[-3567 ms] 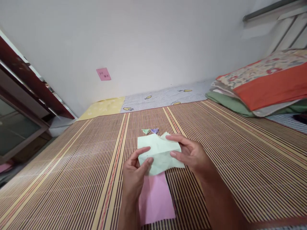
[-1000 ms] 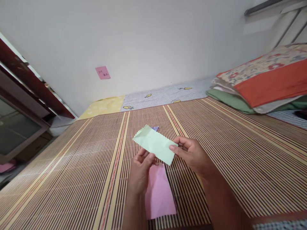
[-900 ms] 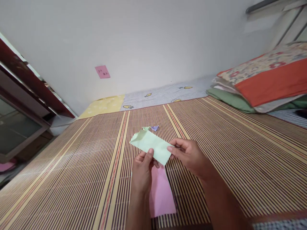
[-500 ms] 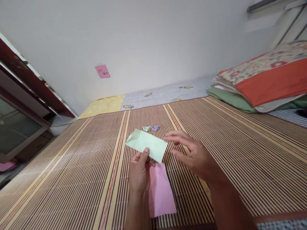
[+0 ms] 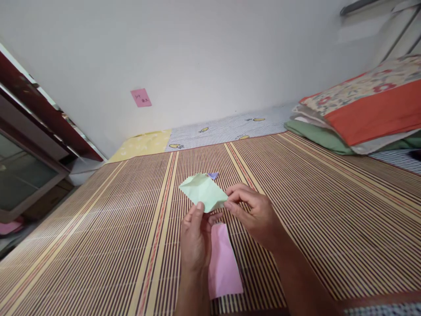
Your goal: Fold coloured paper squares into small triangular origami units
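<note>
A light green sheet of paper (image 5: pixel 204 192) with folded corners is held up over the striped mat. My left hand (image 5: pixel 196 232) grips its lower edge, thumb on top and fingers behind. At the right corner, my right hand (image 5: pixel 251 210) pinches the paper between thumb and fingers. Below, a pink sheet of paper (image 5: pixel 225 263) lies on the mat, partly covered by my left wrist. Just beyond the green paper sits a small folded purple paper piece (image 5: pixel 213 175). The small green folded piece beside it is hidden or blends in behind the held paper.
The striped mat (image 5: pixel 108 228) spreads over the bed. Folded bedding with an orange and floral cover (image 5: pixel 371 105) is stacked at the right. A pink note (image 5: pixel 141 97) is stuck on the white wall (image 5: pixel 210 57). A cabinet (image 5: pixel 26 166) stands at the left.
My right hand has moved left and closed on the green paper's right corner. The paper has turned and its right corner is now bent. My left hand shifted slightly right.
</note>
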Motion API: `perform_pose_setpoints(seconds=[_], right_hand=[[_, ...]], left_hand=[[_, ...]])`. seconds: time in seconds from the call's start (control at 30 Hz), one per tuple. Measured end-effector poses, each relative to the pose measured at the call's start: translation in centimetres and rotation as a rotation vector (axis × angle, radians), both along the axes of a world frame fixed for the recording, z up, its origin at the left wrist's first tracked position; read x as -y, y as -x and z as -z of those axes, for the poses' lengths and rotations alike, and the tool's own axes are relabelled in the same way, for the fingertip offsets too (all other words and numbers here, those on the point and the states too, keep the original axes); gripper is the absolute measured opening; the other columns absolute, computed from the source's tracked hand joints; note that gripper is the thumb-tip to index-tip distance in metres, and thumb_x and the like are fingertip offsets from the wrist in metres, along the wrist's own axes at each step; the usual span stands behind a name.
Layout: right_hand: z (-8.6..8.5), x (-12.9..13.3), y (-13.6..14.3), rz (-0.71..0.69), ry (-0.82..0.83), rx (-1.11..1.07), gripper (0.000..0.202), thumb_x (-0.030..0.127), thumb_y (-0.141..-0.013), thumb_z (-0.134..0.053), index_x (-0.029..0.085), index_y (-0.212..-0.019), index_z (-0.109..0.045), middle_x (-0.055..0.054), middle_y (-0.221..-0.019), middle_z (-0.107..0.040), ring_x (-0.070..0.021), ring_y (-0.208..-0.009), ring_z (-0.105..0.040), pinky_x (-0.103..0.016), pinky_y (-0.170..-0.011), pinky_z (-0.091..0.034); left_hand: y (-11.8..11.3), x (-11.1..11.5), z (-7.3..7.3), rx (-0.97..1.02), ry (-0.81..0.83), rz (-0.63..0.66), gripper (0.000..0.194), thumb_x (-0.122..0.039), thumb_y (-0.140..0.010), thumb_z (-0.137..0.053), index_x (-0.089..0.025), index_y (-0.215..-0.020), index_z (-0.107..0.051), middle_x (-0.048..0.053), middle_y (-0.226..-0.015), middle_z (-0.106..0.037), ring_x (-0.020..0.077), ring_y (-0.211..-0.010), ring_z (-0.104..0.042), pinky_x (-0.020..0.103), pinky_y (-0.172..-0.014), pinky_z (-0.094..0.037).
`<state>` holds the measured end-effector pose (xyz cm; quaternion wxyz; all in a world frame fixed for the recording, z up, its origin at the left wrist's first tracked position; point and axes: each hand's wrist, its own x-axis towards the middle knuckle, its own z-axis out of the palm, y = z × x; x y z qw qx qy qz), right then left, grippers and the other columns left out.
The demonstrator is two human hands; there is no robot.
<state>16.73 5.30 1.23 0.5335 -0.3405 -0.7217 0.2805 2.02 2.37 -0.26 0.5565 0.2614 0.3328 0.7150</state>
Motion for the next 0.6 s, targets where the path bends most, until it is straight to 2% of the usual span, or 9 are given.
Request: perform_pose_setpoints(seconds=[0.1,0.23,0.47,0.6], right_hand=[[0.2,0.1,0.5,0.050,0.051,-0.016,0.020,0.016,-0.094,-0.059,0.020,-0.074,-0.060,-0.002,-0.083,-0.064,-0.0177,-0.078,-0.062,-0.031,-0.070,-0.048],[0.4,0.1,0.9,0.076,0.116,-0.040,0.020,0.017,-0.092,-0.058,0.020,-0.072,-0.057,-0.002,-0.079,-0.063,-0.0178,-0.074,-0.060,-0.031,-0.067,-0.046],[0.6,0.0,1.3,0.094,0.157,-0.046,0.012,0.015,-0.088,-0.061,0.020,-0.077,-0.059,-0.002,-0.084,-0.067,-0.0175,-0.076,-0.062,-0.030,-0.069,-0.047],[0.9,0.0,1.3,0.071,0.138,-0.059,0.014,0.014,-0.087,-0.060,0.021,-0.075,-0.057,-0.003,-0.090,-0.068,-0.0191,-0.084,-0.065,-0.032,-0.075,-0.050]], left_hand=[[-0.2,0.0,0.4,-0.022,-0.028,0.032,0.027,-0.035,-0.077,-0.086,-0.016,-0.095,-0.080,0.008,-0.097,-0.081,0.0189,-0.084,-0.075,0.027,-0.073,-0.062],[-0.4,-0.2,0.8,-0.053,0.009,0.025,0.026,-0.026,-0.073,-0.089,-0.015,-0.095,-0.080,0.006,-0.089,-0.081,0.0162,-0.076,-0.075,0.024,-0.071,-0.062],[-0.3,-0.4,0.2,0.169,0.115,-0.013,0.030,-0.017,-0.061,-0.095,-0.010,-0.084,-0.078,0.007,-0.078,-0.080,0.0155,-0.064,-0.074,0.023,-0.062,-0.064],[-0.3,-0.5,-0.2,0.288,0.178,-0.012,0.012,-0.006,-0.075,-0.083,-0.008,-0.083,-0.075,0.010,-0.082,-0.080,0.0173,-0.069,-0.076,0.025,-0.064,-0.065]])
